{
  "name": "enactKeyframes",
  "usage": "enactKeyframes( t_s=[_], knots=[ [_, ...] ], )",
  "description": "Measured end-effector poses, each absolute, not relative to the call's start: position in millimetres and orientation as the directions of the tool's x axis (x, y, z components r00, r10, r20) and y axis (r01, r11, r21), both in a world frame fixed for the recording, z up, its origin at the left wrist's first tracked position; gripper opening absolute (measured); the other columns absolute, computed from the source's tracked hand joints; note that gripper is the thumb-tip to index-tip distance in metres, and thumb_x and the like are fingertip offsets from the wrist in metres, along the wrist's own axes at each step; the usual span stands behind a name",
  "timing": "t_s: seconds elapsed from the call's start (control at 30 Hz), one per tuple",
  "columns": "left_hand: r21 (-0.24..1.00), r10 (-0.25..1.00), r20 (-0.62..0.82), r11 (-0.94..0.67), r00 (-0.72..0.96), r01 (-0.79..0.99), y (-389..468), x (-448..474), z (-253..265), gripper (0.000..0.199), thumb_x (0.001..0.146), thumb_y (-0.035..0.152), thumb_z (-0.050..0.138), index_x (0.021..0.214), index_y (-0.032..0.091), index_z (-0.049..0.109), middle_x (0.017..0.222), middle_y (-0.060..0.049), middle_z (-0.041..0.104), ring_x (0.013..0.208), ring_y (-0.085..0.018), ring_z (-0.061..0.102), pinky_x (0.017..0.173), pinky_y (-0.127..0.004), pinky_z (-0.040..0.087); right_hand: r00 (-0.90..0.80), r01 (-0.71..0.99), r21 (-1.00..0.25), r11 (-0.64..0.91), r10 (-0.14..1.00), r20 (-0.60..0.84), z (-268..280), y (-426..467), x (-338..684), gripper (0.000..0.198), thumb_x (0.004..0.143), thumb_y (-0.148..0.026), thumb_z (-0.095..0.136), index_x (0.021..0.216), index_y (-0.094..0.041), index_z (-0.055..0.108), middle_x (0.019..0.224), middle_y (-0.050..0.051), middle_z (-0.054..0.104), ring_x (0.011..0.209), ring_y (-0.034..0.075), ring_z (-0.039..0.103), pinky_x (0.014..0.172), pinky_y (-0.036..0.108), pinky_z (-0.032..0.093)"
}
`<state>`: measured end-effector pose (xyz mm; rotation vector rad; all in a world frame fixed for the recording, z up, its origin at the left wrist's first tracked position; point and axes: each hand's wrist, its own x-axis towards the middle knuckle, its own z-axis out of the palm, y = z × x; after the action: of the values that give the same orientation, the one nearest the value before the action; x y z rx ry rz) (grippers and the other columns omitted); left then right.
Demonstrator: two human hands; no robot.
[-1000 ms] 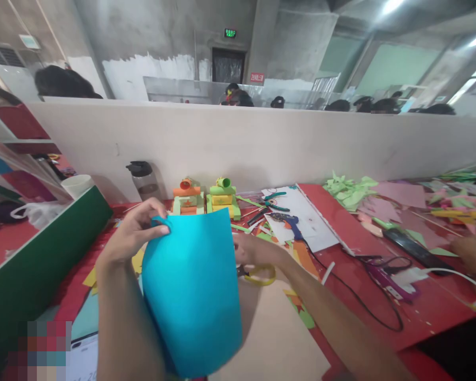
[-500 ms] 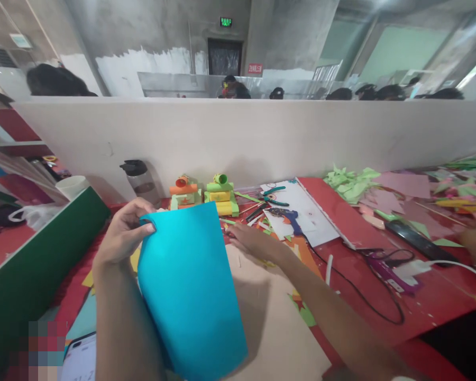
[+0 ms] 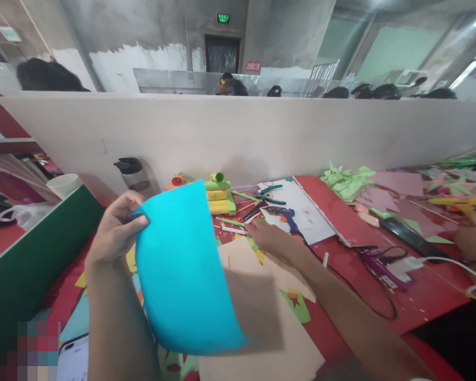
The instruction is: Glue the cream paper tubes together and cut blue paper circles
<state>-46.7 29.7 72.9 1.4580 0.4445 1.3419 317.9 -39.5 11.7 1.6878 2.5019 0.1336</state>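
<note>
My left hand point(image 3: 117, 227) pinches the upper left corner of a bright blue sheet of paper point(image 3: 182, 275) between thumb and fingers. The sheet hangs upright and bows outward, above peach-coloured sheets point(image 3: 262, 338) on the table. My right hand point(image 3: 273, 241) reaches forward, palm down, over the peach paper's far edge. Its loosely stretched fingers come close to a thin white stick point(image 3: 234, 230) and small paper scraps point(image 3: 257, 253); the fingertips are partly hidden. Beyond the blue sheet stands a yellow and green paper model point(image 3: 220, 198) with a rolled tube on top.
Pliers point(image 3: 273, 194) and a blue glue gun point(image 3: 287, 214) lie at the back on white paper. A power strip point(image 3: 388, 270) with cables is at right. A green board point(image 3: 35, 264) stands left, with a phone point(image 3: 74, 360) below and a bottle point(image 3: 133, 174) behind. Another person's hand point(image 3: 472, 243) shows far right.
The blue sheet has been lifted slightly and swung left, now bowing more and covering much of the orange model. My right hand has moved right, and a smaller peach sheet beneath it has shifted.
</note>
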Motion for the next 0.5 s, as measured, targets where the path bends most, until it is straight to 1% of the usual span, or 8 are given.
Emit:
enactKeyframes(
  t_s=[0.03,0.1,0.2,0.27,0.37,0.43,0.5],
  knots=[
    [0.867,0.810,0.473,-0.358,0.346,-0.348,31,-48,72,0.027,0.073,0.023,0.085,0.085,0.018,0.062,0.072,0.003,0.064,0.055,-0.008,0.057,0.046,-0.016,0.048,-0.368,0.918,0.138,0.372,0.928,-0.059,3,-41,319,0.042,0.093,0.000,0.042,0.133,-0.011,0.052,0.115,0.019,0.063,0.107,0.032,0.063,0.081,0.038,0.050],
    [0.871,0.781,0.475,-0.350,0.406,-0.345,33,-50,68,0.024,0.076,0.023,0.083,0.084,0.018,0.061,0.073,0.003,0.065,0.058,-0.010,0.058,0.050,-0.018,0.050,-0.368,0.924,0.094,0.369,0.929,-0.028,-10,-43,319,0.040,0.096,-0.004,0.042,0.134,-0.013,0.052,0.117,0.019,0.063,0.107,0.031,0.062,0.085,0.040,0.050],
    [0.851,0.759,0.505,-0.357,0.411,-0.385,30,-53,62,0.023,0.078,0.023,0.081,0.082,0.019,0.058,0.073,0.002,0.066,0.060,-0.011,0.058,0.052,-0.020,0.050,-0.362,0.932,0.044,0.361,0.932,0.025,-15,-46,310,0.035,0.096,-0.010,0.049,0.130,-0.015,0.055,0.119,0.018,0.062,0.110,0.031,0.058,0.091,0.042,0.047],
    [0.848,0.778,0.498,-0.345,0.382,-0.403,28,-52,60,0.024,0.077,0.021,0.081,0.081,0.019,0.057,0.072,0.002,0.065,0.060,-0.011,0.057,0.052,-0.019,0.048,-0.440,0.897,-0.024,0.441,0.897,0.039,-14,-48,299,0.033,0.096,-0.019,0.057,0.129,-0.017,0.057,0.120,0.016,0.062,0.112,0.031,0.057,0.091,0.041,0.047],
    [0.864,0.805,0.470,-0.334,0.362,-0.377,26,-49,61,0.027,0.075,0.021,0.083,0.079,0.019,0.056,0.071,0.003,0.064,0.062,-0.011,0.057,0.056,-0.020,0.047,-0.629,0.757,-0.183,0.627,0.775,0.053,-18,-48,277,0.029,0.096,-0.032,0.062,0.123,-0.022,0.061,0.114,0.011,0.063,0.106,0.027,0.059,0.087,0.037,0.048],
    [0.863,0.808,0.474,-0.347,0.350,-0.366,24,-46,63,0.028,0.075,0.021,0.083,0.080,0.019,0.056,0.072,0.003,0.064,0.061,-0.010,0.056,0.055,-0.020,0.046,-0.683,0.695,-0.239,0.678,0.727,0.076,-26,-47,265,0.017,0.099,-0.030,0.057,0.113,-0.023,0.065,0.110,0.008,0.064,0.103,0.024,0.059,0.087,0.035,0.047],
    [0.845,0.797,0.503,-0.373,0.333,-0.383,22,-44,65,0.028,0.076,0.023,0.082,0.079,0.019,0.054,0.069,0.004,0.062,0.057,-0.009,0.054,0.051,-0.019,0.044,-0.689,0.674,-0.281,0.683,0.718,0.094,-34,-47,258,0.016,0.102,-0.027,0.053,0.106,-0.021,0.067,0.108,0.007,0.065,0.102,0.022,0.060,0.086,0.033,0.047]
  ],
)
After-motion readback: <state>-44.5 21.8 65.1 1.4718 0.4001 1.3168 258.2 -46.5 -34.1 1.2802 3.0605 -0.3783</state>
